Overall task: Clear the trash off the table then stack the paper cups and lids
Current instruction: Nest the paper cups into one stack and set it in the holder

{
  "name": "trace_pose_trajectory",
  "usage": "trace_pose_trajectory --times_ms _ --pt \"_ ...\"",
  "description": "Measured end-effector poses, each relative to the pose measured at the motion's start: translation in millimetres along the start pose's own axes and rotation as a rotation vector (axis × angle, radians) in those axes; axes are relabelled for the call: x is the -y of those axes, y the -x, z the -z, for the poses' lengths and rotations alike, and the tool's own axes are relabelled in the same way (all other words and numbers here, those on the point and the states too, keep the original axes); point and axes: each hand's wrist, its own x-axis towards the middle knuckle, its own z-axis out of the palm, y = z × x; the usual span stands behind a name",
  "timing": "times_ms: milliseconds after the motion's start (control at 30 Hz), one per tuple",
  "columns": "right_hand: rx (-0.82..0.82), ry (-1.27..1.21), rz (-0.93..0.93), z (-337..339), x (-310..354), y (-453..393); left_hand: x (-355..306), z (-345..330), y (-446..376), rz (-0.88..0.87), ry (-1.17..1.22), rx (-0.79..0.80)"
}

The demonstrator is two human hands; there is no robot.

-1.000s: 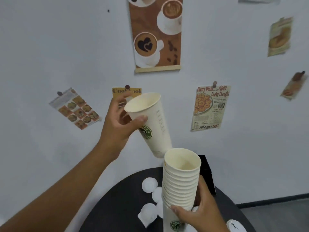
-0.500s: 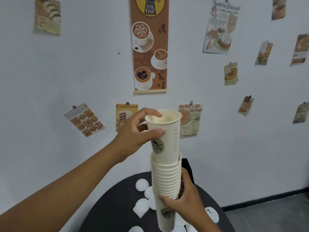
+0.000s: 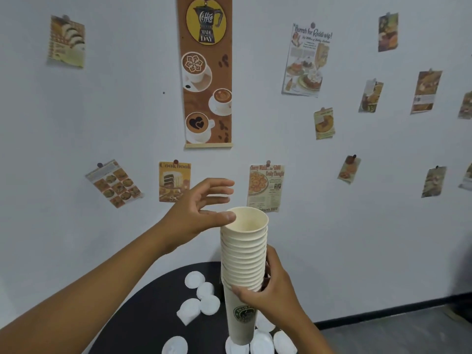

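Observation:
A tall stack of white paper cups (image 3: 242,261) with a green logo stands upright over the round black table (image 3: 143,320). My right hand (image 3: 273,290) grips the stack around its middle. My left hand (image 3: 201,213) hovers at the stack's rim with fingers spread and straight; its thumb touches the top cup's edge and it holds nothing. Several white lids (image 3: 201,297) lie scattered on the table left of the stack, and more lids (image 3: 263,341) lie around its base.
A light wall close behind the table carries a brown coffee banner (image 3: 207,72) and several pinned recipe clippings. Grey floor (image 3: 408,333) with a dark skirting shows at lower right. A dark box behind the stack is mostly hidden.
My left hand carried a single cup over, pushed it down into the stack and let go; its fingers are now spread open. My right hand kept hold of the stack.

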Motion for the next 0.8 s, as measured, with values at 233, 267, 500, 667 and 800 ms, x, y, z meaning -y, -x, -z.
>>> trace_pose_trajectory --times_ms 233,267,500,667,800 --pt "0.042 -0.029 0.028 50.7 -14.7 12.4 2.2 -66.7 1.9 0.055 -0.056 -0.010" --pt "0.049 -0.034 0.031 55.8 -16.2 13.1 3.0 -73.3 1.7 0.061 -0.058 -0.016" --pt "0.061 -0.027 0.000 73.6 -29.0 16.2 7.2 -93.2 -1.1 0.098 -0.097 0.006" --pt "0.018 -0.018 -0.039 80.8 -39.3 0.3 24.0 -79.0 -4.9 0.101 -0.078 -0.012" --pt "-0.039 0.013 -0.062 86.4 -45.6 -21.9 53.1 -67.0 -10.8 0.135 -0.089 -0.030"
